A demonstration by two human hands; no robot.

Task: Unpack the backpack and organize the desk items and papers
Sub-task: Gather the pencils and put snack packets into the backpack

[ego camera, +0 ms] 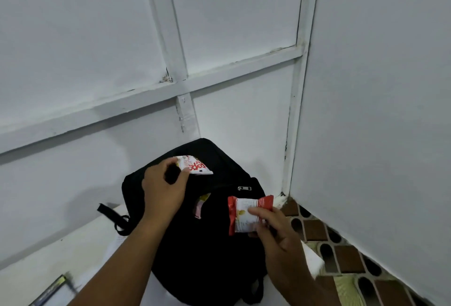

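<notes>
A black backpack (207, 244) stands on a white desk (80, 244) in the corner of the room, its top open. My left hand (166, 186) pinches a white snack packet with red lettering (195, 165) above the backpack's top. To the right, my right hand (273, 230) holds a red and white snack packet (246, 215) over the bag's right side. A yellow and pink item (201, 204) shows inside the opening.
White panelled walls (219, 37) close in behind and to the right. A patterned brown and cream floor (341, 252) lies at the lower right. Papers (114, 247) lie left of the bag, and a dark-edged flat object (51, 291) sits at the bottom left.
</notes>
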